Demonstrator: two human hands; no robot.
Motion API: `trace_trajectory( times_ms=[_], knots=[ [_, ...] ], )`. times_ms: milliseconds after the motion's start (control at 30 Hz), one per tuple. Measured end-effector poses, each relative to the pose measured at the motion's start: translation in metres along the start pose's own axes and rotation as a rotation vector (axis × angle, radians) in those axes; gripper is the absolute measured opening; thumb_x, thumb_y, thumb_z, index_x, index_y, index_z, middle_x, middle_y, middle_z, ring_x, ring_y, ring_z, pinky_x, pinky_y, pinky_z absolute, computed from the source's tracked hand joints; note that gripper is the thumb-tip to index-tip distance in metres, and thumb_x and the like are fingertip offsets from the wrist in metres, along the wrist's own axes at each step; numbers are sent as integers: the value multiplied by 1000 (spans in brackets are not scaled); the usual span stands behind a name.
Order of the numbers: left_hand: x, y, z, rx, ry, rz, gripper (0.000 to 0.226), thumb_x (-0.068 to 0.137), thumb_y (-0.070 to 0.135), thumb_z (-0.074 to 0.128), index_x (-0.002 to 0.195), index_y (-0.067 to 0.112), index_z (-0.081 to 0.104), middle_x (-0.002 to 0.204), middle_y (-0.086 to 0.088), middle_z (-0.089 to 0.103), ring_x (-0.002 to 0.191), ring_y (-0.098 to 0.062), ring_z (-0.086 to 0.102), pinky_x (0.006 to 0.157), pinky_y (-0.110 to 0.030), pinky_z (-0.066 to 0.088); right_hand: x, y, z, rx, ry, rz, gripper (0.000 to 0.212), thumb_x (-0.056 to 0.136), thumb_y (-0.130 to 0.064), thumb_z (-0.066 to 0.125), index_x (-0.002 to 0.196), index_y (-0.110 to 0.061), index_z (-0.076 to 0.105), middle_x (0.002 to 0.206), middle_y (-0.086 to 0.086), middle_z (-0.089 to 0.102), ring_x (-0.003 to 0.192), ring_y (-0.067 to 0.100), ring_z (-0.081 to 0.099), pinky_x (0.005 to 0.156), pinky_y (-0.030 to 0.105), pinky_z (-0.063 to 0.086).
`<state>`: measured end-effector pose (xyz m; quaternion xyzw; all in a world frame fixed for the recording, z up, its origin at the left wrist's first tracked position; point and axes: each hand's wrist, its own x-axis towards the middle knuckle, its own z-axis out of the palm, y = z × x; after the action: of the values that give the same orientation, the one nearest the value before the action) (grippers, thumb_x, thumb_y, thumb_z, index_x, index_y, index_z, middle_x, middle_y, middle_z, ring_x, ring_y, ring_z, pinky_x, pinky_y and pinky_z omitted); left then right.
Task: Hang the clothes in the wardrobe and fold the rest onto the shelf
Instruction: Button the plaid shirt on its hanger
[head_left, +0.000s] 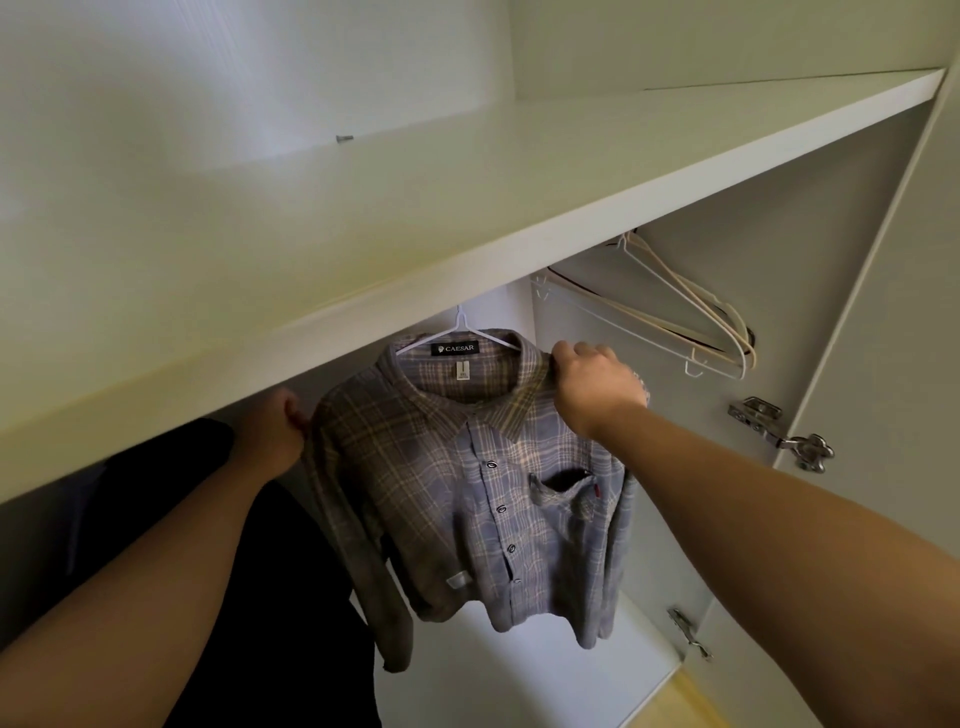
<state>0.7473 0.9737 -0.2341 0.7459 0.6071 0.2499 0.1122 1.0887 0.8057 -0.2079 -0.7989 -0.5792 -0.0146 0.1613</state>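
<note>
Both bare forearms reached up from the bottom corners toward a shirt (467, 493), with the hands well apart, one at each of its shoulders. The right hand (592, 384) had its fingers curled over the shoulder just beside the collar, gripping the cloth. The left hand (278, 426) was at the other shoulder with its thumb against the edge of the fabric. Its fingers were hidden behind the cloth and under the shelf (363, 249), so I could not tell whether it gripped or only touched.

Between the hands, the plaid shirt hung buttoned on a white hanger (462, 327), whose hook rose out of sight behind the shelf's front edge. A black label (455, 348) reading CAESAR showed inside the collar, and below the right hand was a chest pocket (563, 486) gaping open. Both sleeves hung down at the sides.

Beneath the left arm hung a dark garment (182, 519), touching the shirt's sleeve. Beyond the right hand, a bunch of empty hangers (675, 306), white and cream, hung tilted together. Right of that hand a metal hinge (779, 431) joined the open door (883, 364) to the wardrobe wall, with a second hinge (688, 631) lower down, under the right forearm. Above both hands, the pale shelf ran across the view, with a small peg (344, 138) in the wall behind it.
</note>
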Motion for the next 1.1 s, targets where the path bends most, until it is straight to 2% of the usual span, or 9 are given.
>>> trace_trajectory(
  times_ms=[100, 233, 367, 433, 567, 667, 833, 1000, 1100],
  knots=[
    [-2, -15, -6, 55, -24, -34, 30, 80, -15, 56, 70, 13, 49, 68, -4, 49, 74, -30, 51, 60, -33, 30, 2, 2, 0, -21, 12, 2, 30, 95, -16, 42, 124, -14, 46, 117, 12, 55, 113, 33, 47, 88, 45, 46],
    [-4, -15, 4, 35, -121, -48, 19, 83, -7, 61, 78, 11, 64, 79, -6, 63, 77, -24, 57, 67, -30, 40, 3, 2, 0, -23, 16, -5, 30, 94, -16, 43, 123, -12, 47, 117, 13, 55, 113, 34, 47, 89, 46, 44],
    [-4, 0, 23, -362, -163, -179, 11, 90, 2, 67, 96, 2, 58, 83, -13, 66, 64, -25, 64, 61, -35, 55, 2, 3, 0, -19, 27, -17, 29, 94, -17, 44, 122, -12, 48, 117, 13, 55, 113, 34, 47, 90, 44, 43],
    [-5, 7, 31, -458, -171, -205, 8, 94, 2, 63, 95, 5, 55, 82, -13, 66, 60, -25, 64, 50, -30, 54, 1, 2, 0, -18, 26, -16, 30, 94, -17, 44, 123, -13, 48, 118, 13, 55, 113, 34, 47, 91, 45, 43],
    [-3, 7, 34, -404, -130, -180, 13, 99, 1, 54, 88, 5, 60, 72, -15, 66, 54, -17, 63, 50, -28, 54, 1, 2, -1, -16, 25, -7, 29, 94, -17, 44, 123, -13, 48, 118, 12, 55, 113, 34, 46, 90, 45, 43],
    [2, 4, 23, -290, -51, -139, 16, 101, 3, 49, 97, 0, 64, 69, -13, 65, 61, -24, 66, 69, -39, 58, 1, 3, -3, -11, 17, -9, 29, 94, -17, 45, 123, -14, 48, 118, 12, 55, 113, 33, 46, 91, 45, 43],
    [26, -4, 9, -80, 189, -115, 28, 99, 10, 49, 122, 1, 63, 124, -27, 61, 117, -46, 55, 103, -54, 43, 0, 0, 0, 18, -10, -12, 31, 94, -15, 43, 124, -15, 48, 118, 12, 54, 115, 33, 45, 91, 45, 43],
    [26, 24, 8, 17, -81, -145, 29, 99, 6, 45, 120, 4, 66, 126, -25, 61, 116, -41, 56, 99, -46, 47, -1, 0, 0, 23, -30, -19, 31, 94, -15, 43, 125, -14, 48, 118, 12, 54, 118, 34, 44, 90, 45, 43],
    [15, 43, 4, -47, 54, -21, 22, 97, 15, 47, 96, 4, 66, 105, -22, 67, 98, -38, 62, 88, -42, 51, 1, 0, 1, 28, -38, -18, 31, 94, -15, 43, 125, -14, 48, 118, 11, 54, 118, 33, 45, 89, 44, 44]
  ],
)
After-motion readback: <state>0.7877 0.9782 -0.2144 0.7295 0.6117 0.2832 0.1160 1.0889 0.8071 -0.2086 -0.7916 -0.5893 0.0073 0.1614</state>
